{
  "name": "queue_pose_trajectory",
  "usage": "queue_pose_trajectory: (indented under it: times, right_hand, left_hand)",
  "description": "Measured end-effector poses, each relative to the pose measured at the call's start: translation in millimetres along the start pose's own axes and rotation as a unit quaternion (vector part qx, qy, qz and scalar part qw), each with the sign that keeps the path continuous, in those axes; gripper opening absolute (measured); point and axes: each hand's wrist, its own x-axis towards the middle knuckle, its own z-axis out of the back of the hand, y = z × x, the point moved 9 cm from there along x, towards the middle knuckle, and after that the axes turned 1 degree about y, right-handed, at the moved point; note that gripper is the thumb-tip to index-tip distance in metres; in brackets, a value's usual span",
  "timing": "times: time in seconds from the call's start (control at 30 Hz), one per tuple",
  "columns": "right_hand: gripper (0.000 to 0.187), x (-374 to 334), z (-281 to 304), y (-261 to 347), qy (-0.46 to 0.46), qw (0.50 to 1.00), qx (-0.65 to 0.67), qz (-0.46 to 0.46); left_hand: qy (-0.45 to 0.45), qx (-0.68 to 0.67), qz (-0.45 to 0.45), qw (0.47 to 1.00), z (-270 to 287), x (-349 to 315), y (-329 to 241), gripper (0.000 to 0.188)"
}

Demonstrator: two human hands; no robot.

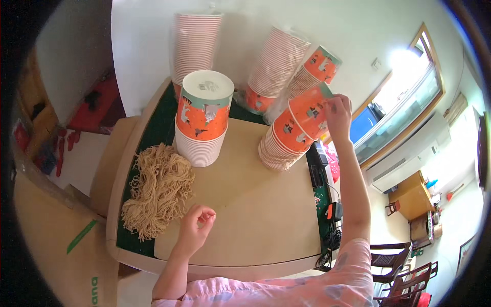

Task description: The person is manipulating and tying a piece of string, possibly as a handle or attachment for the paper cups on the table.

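Observation:
My right hand (337, 116) is up at the far right of the table, its fingers closed on the side of an orange paper bucket (306, 110) with a green band. That bucket is upside down and tilted, sitting over the top of a leaning stack of nested paper buckets (280, 146). My left hand (196, 228) hovers over the near left part of the board, fingers curled toward the thumb; whether something thin is in them I cannot make out. Beside it lies a loose heap of beige cotton strings (158, 192). Behind the heap stands another upside-down bucket stack (204, 120).
Plastic-wrapped bucket stacks (197, 48) line the wall at the back. A beige board (245, 204) covers most of the green tabletop. Black cables and a power adapter (334, 211) lie along the right edge. Cardboard boxes (56, 245) stand left, dark chairs (391, 261) right.

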Motion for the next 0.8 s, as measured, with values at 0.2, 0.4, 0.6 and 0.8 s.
queue_pose_trajectory:
  times: [0.2,0.4,0.6,0.8]
  right_hand:
    - [0.012,-26,-55,44,0.097,0.992,-0.009,0.074]
    - [0.012,-65,-71,63,0.139,0.978,-0.136,0.079]
    - [0.017,-79,-82,72,0.187,0.953,-0.189,0.145]
    - [0.020,-81,-81,76,0.208,0.951,-0.171,0.153]
  left_hand:
    - [-0.004,-0.007,0.016,1.000,5,-2,11,0.007]
    - [-0.003,0.015,0.036,0.999,8,-7,22,0.006]
    - [0.004,0.011,0.021,1.000,1,-9,22,0.006]
    - [0.025,0.021,0.033,0.999,-2,-13,22,0.007]
